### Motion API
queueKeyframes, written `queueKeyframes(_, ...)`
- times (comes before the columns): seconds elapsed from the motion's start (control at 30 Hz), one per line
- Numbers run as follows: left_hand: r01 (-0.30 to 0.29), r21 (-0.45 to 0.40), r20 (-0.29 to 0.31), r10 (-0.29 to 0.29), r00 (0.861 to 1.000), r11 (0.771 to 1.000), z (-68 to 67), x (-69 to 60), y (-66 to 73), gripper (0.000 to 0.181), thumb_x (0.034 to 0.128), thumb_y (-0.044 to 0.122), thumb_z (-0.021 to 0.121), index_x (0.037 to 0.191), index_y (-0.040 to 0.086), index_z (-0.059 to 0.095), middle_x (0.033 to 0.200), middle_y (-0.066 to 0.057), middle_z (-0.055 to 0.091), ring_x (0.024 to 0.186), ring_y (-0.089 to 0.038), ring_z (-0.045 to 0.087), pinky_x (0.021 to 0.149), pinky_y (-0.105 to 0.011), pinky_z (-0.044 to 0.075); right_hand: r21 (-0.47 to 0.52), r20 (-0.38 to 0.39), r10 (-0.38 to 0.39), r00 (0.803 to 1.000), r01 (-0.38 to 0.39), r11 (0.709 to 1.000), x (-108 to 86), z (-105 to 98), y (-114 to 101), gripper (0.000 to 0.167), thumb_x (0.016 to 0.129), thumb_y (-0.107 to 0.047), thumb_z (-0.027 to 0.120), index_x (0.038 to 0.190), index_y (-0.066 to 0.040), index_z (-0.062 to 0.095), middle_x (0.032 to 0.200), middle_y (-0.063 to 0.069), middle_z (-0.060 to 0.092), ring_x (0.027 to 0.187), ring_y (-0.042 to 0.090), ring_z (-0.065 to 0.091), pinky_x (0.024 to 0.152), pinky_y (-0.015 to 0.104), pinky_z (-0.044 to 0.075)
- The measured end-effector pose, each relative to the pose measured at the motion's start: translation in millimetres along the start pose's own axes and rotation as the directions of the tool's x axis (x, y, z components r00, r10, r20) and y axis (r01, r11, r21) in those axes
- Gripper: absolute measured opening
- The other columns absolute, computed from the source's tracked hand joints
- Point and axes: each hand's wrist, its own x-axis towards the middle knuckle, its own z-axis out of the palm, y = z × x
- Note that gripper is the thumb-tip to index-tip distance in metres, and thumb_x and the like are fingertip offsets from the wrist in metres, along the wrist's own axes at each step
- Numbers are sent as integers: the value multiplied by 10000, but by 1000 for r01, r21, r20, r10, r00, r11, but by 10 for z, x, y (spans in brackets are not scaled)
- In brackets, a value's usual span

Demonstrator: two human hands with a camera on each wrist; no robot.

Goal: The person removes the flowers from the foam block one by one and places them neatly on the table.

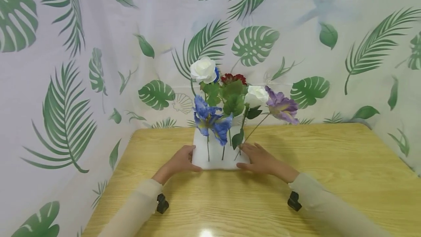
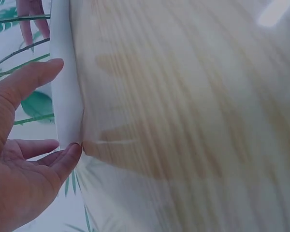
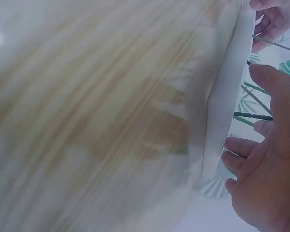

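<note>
Several artificial flowers stand in a white foam block [image 1: 216, 162]: a white rose [image 1: 203, 70] at upper left, a blue flower [image 1: 210, 119] in front, a red one [image 1: 232, 79] behind, another white rose [image 1: 256, 96] and a tilted purple flower [image 1: 283, 106] at right. My left hand [image 1: 181, 160] holds the block's left side, thumb at the front corner. On the right side, my right hand [image 1: 261, 161] holds it between thumb and fingers. Both wrist views show the foam's edge [image 2: 66, 106] [image 3: 221, 116] beside the fingers; stem bases are partly hidden there.
The block rests towards the back of a wooden table [image 1: 315, 149]. A leaf-patterned cloth [image 1: 108, 65] hangs behind the table and along its left side. Dark wrist devices [image 1: 162, 204] sit by both sleeves [image 1: 135, 207].
</note>
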Motion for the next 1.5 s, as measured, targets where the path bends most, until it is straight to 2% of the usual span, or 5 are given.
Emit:
queueKeyframes(0.5, 0, 146, 0, 0, 1000, 989, 366, 254, 350, 927, 741, 241, 928, 1443, -138, 455, 1325, -260, 563, 1177, -326, 569, 1045, -465, 515, -31, -29, 45, 999, -46, 998, -485, -143, 376, 717, 996, -484, 613, 1390, 108, 524, 1403, 283, 582, 1344, 472, 511, 1183, 692, 255)
queueKeyframes(0.97, 34, 161, 5, -35, 999, 986, 671, 550, 586, 956, 750, 296, 925, 1475, -99, 444, 1379, -235, 545, 1230, -312, 560, 1113, -426, 482, -84, -144, -88, 986, 77, 994, -710, -255, 774, 687, 933, -385, 732, 1354, 128, 558, 1256, 261, 671, 1176, 478, 615, 991, 662, 455)
queueKeyframes(1.2, 57, 185, 7, -59, 998, 981, 808, 677, 707, 959, 768, 344, 912, 1499, -57, 439, 1431, -199, 534, 1292, -286, 541, 1135, -383, 463, -93, -122, -117, 986, 106, 990, -820, -371, 892, 699, 933, -324, 749, 1407, 132, 515, 644, -108, 423, 713, 54, 427, 730, 350, 445)
queueKeyframes(1.33, 55, 196, 5, -57, 998, 979, 877, 739, 763, 953, 762, 347, 915, 1492, -54, 452, 1413, -191, 549, 1276, -280, 554, 1125, -359, 472, -93, -145, -170, 975, 158, 983, -873, -398, 998, 677, 899, -253, 789, 1372, 159, 534, 706, -58, 563, 776, 84, 537, 752, 387, 524)
queueKeyframes(1.5, 45, 194, -7, -44, 999, 980, 942, 805, 807, 942, 752, 346, 920, 1474, -61, 472, 1389, -192, 557, 1238, -271, 570, 1100, -344, 492, -61, -142, -174, 975, 166, 984, -895, -400, 1126, 646, 883, -218, 800, 1347, 160, 557, 1216, 297, 681, 1122, 420, 665, 925, 526, 549)
